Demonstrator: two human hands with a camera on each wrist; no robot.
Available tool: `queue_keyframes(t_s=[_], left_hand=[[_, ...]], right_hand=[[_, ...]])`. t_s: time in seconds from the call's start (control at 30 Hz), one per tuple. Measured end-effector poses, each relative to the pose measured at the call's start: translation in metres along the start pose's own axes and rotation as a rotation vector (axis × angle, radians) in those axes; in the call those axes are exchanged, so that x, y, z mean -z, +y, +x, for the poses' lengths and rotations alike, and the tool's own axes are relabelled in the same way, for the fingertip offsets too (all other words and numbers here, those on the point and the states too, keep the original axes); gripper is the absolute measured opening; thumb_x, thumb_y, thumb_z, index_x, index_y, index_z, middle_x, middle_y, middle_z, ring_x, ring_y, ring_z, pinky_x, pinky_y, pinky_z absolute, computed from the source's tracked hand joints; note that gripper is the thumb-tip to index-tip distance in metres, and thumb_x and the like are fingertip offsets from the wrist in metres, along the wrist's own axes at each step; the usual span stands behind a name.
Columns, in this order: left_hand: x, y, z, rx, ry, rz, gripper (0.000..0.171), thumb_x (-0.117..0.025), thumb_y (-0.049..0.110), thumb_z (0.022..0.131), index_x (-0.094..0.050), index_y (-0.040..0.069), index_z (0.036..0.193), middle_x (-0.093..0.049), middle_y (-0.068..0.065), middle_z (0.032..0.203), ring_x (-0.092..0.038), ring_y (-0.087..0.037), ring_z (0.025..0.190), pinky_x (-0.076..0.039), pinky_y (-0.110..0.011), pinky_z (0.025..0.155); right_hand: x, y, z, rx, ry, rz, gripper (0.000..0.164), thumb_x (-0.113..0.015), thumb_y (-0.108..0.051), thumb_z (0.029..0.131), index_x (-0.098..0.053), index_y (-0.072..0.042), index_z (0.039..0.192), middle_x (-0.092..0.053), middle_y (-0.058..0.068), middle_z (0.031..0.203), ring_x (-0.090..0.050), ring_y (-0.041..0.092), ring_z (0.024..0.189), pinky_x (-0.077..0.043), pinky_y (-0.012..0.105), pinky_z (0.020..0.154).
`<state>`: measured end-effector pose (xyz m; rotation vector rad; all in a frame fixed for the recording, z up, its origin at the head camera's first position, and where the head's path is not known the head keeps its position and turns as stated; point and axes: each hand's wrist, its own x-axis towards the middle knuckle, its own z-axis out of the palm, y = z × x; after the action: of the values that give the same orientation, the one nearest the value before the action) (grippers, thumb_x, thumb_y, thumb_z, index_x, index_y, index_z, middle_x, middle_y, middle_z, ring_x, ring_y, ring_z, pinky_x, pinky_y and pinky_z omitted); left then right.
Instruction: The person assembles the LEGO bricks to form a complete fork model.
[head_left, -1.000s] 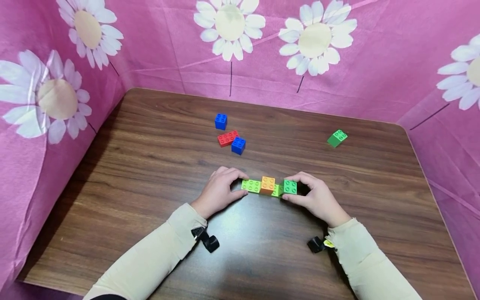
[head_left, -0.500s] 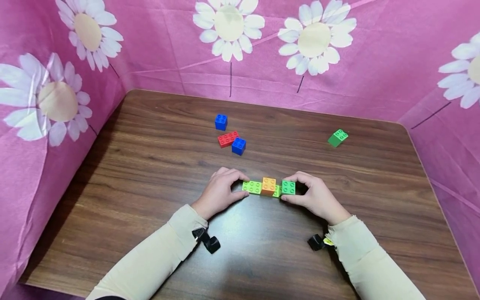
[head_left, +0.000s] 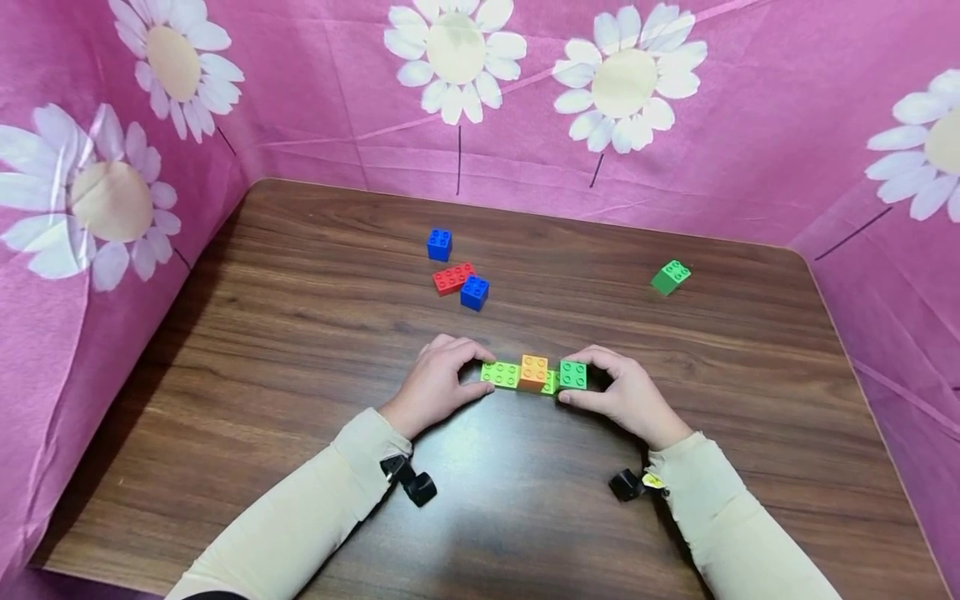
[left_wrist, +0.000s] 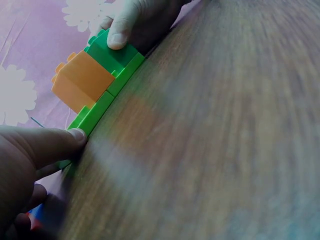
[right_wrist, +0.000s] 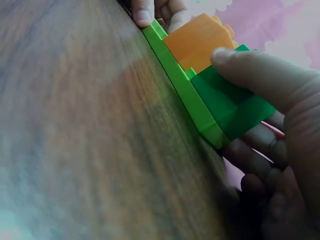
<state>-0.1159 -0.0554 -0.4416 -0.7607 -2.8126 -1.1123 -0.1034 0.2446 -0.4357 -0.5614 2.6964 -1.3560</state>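
A row of two flat light green bricks [head_left: 499, 374] lies end to end on the table, their seam visible in the left wrist view. An orange brick [head_left: 534, 372] sits across that seam, bridging both. My left hand [head_left: 435, 383] pinches the row's left end between thumb and fingers. On the right end stands a green brick [head_left: 573, 375], which my right hand [head_left: 630, 396] grips with its thumb [right_wrist: 240, 67] on the near side and fingers on the far side. In the right wrist view, the green brick's base meets the light green row, with a narrow gap to the orange brick.
Farther back on the wooden table [head_left: 337, 275] lie a blue brick [head_left: 439, 245], a red brick [head_left: 453, 278] and a second blue brick [head_left: 474, 293] close against the red one. Another green brick [head_left: 671, 277] lies at the back right. Pink flowered cloth [head_left: 315, 100] borders the table.
My right hand has shifted slightly left with the green brick, which is now a little closer to the orange one. My left hand keeps its hold on the row's left end.
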Motion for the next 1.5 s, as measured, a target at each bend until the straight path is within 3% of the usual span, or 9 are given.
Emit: queue_keyframes(t_s=[0.23,0.37,0.6,0.83,1.0,1.2,1.37,1.5], left_hand=[[0.0,-0.001,0.0,0.0,-0.002,0.004,0.031,-0.085,0.028,0.081,-0.072,0.022,0.109,-0.071,0.008,0.111,-0.055,-0.016,0.102,-0.042,-0.04,0.09],[-0.001,-0.001,0.0,-0.006,0.004,0.005,0.031,-0.086,0.027,0.081,-0.072,0.022,0.108,-0.071,0.008,0.111,-0.055,-0.016,0.102,-0.042,-0.04,0.09],[0.0,-0.001,0.0,-0.005,0.004,0.006,0.031,-0.086,0.028,0.081,-0.073,0.022,0.108,-0.071,0.008,0.111,-0.055,-0.016,0.102,-0.043,-0.04,0.09],[0.0,0.0,0.0,0.001,-0.002,0.003,0.031,-0.086,0.027,0.081,-0.072,0.022,0.109,-0.071,0.008,0.112,-0.055,-0.016,0.103,-0.042,-0.04,0.091],[-0.001,-0.001,0.0,0.002,0.001,0.004,0.031,-0.086,0.027,0.081,-0.072,0.022,0.108,-0.071,0.008,0.111,-0.055,-0.016,0.103,-0.042,-0.04,0.09],[-0.001,-0.001,0.0,0.004,0.003,0.005,0.031,-0.086,0.027,0.081,-0.072,0.022,0.108,-0.071,0.008,0.11,-0.055,-0.016,0.102,-0.042,-0.04,0.091],[-0.001,-0.001,0.0,0.001,0.006,0.006,0.031,-0.086,0.027,0.08,-0.072,0.022,0.108,-0.071,0.009,0.11,-0.055,-0.016,0.103,-0.042,-0.04,0.091],[-0.001,-0.002,0.0,-0.005,0.011,0.008,0.031,-0.086,0.027,0.08,-0.072,0.022,0.108,-0.071,0.009,0.11,-0.055,-0.016,0.102,-0.042,-0.04,0.09]], right_hand=[[0.001,0.006,-0.002,0.08,0.111,0.349,0.03,-0.065,0.008,0.092,-0.063,0.008,0.122,-0.07,0.018,0.109,-0.064,0.01,0.095,-0.05,0.019,0.079],[0.002,0.006,0.0,0.065,0.193,0.401,0.024,-0.061,0.004,0.096,-0.063,0.011,0.119,-0.07,0.021,0.108,-0.067,0.012,0.101,-0.052,0.019,0.084],[0.001,0.004,0.008,-0.03,0.342,0.264,0.018,-0.066,0.002,0.094,-0.069,0.005,0.112,-0.07,0.024,0.101,-0.066,0.005,0.091,-0.051,0.016,0.078],[0.007,-0.02,0.011,0.011,0.415,0.113,0.017,-0.067,0.008,0.09,-0.067,0.013,0.106,-0.068,0.024,0.095,-0.062,-0.001,0.084,-0.048,0.012,0.075],[0.009,-0.02,0.013,0.0,0.472,0.035,0.018,-0.069,0.006,0.089,-0.068,0.012,0.106,-0.068,0.026,0.098,-0.058,-0.007,0.085,-0.044,0.012,0.076],[0.013,0.004,0.022,-0.063,0.556,0.027,0.02,-0.071,0.003,0.089,-0.069,0.01,0.107,-0.069,0.024,0.1,-0.058,-0.006,0.082,-0.045,0.016,0.075],[0.02,0.032,0.029,-0.083,0.622,0.014,0.02,-0.074,-0.004,0.089,-0.072,0.003,0.107,-0.07,0.015,0.098,-0.057,-0.004,0.078,-0.043,0.012,0.072],[0.027,0.04,0.032,-0.084,0.663,0.002,0.019,-0.074,-0.009,0.089,-0.073,0.0,0.106,-0.071,0.008,0.096,-0.059,-0.002,0.077,-0.044,0.013,0.071]])
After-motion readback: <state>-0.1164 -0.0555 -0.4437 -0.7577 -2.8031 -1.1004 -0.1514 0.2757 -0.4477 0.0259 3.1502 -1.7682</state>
